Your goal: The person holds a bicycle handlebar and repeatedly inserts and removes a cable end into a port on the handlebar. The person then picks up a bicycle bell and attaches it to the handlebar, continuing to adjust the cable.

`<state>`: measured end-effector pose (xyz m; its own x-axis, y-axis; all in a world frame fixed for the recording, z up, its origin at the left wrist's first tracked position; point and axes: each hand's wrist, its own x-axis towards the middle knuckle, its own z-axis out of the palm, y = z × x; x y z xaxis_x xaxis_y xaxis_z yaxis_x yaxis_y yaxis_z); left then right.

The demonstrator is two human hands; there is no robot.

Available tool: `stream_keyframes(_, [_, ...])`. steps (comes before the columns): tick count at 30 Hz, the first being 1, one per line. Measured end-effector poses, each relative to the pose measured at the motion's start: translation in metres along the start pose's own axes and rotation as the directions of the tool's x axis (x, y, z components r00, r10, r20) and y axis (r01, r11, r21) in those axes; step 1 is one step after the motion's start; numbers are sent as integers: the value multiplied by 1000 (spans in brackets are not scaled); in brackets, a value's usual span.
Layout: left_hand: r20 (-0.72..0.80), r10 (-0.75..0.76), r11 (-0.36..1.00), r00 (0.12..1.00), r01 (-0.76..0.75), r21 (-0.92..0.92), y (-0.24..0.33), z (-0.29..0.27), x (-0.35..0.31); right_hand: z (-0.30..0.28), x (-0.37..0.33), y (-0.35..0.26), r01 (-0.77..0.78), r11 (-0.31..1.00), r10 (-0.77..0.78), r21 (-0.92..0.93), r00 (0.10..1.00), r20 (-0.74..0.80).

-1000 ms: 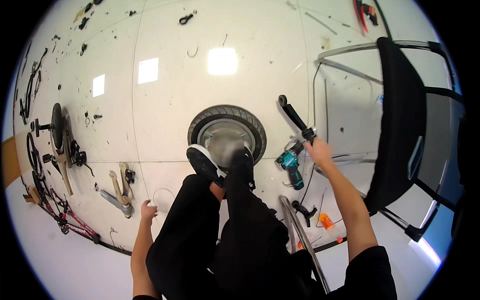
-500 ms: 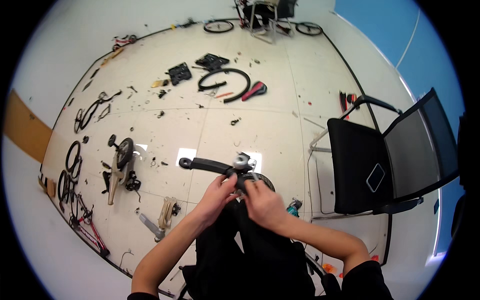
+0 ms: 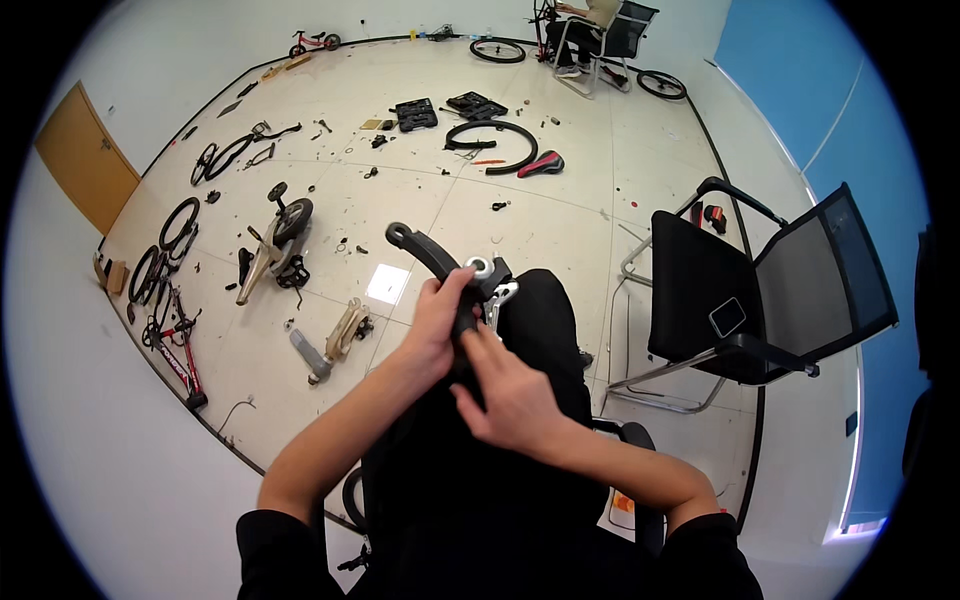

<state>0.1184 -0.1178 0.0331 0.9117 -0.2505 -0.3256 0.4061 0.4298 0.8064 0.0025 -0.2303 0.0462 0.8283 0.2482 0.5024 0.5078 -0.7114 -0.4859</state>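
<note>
Above my lap is a black bar-shaped bike part [image 3: 430, 253] with a ring at its far end, a round silver collar [image 3: 480, 267] and a silver lever-like piece [image 3: 503, 293]. My left hand [image 3: 437, 320] is wrapped round the bar just below the collar, thumb toward it. Against the bar's near end, my right hand [image 3: 510, 390] lays its fingers on one side, its thumb lower down. The part of the bar between my hands is partly hidden, and it merges with my black trousers [image 3: 540, 320].
A black chair [image 3: 705, 280] with a phone [image 3: 728, 317] on its seat stands at right. Left on the floor lie a small bike frame with a wheel [image 3: 262, 270] and a silver-grey part [image 3: 310, 355]. Farther off are a tire [image 3: 520, 140], saddle [image 3: 542, 165], tool cases [image 3: 415, 115] and a seated person [image 3: 585, 40].
The bar has swung from lying sideways to pointing away and left, closer over my lap. My right hand has slid down toward its near end. The whole view has shifted.
</note>
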Motion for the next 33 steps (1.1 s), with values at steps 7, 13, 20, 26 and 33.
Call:
stream_keyframes(7, [23, -80, 973, 997, 83, -215, -28, 64, 32, -47, 5, 34, -268, 899, 378, 347, 875, -302])
stream_keyframes(13, [169, 430, 857, 887, -460, 233, -51, 87, 39, -49, 6, 115, -691, -34, 643, 722, 538, 545])
stream_keyframes(20, [139, 469, 786, 872, -484, 385, -84, 99, 86, -31, 16, 153, -512, -76, 911, 855, 312, 268])
stream_keyframes(26, [242, 356, 888, 903, -407, 214, -81, 106, 155, -28, 47, 219, -385, -59, 844, 921, 473, 252])
stream_keyframes(33, [-273, 280, 864, 920, -118, 489, -114, -150, 318, 17, 53, 324, -323, -167, 832, 931, 461, 310])
